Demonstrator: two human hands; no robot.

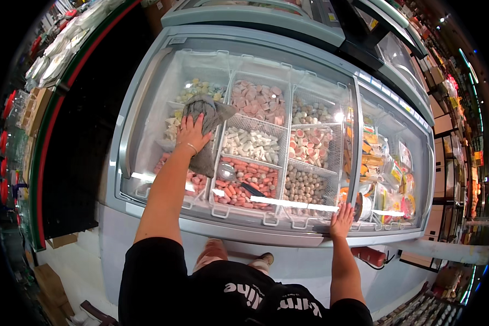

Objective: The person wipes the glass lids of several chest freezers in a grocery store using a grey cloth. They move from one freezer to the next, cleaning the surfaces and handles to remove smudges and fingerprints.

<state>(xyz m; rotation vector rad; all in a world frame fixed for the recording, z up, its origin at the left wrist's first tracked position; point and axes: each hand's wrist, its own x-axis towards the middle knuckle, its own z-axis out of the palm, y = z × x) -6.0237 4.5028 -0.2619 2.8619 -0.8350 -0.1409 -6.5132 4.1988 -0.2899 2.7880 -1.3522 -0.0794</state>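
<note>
My left hand lies palm down on a crumpled grey cloth, pressing it against the sliding glass lid of a chest freezer. The cloth's corner sticks out to the right of my fingers. Near the front edge, my right hand rests flat by the lid's metal frame, holding nothing. Under the glass, wire baskets hold pink slices, white pieces, small red sausages and round balls. A black-handled scoop lies among the sausages.
Packaged foods fill the freezer's right section. Another freezer adjoins the far side. A red fire extinguisher is on the floor at right. Cardboard boxes stand at lower left, and a goods shelf with a red-green edge lines the left.
</note>
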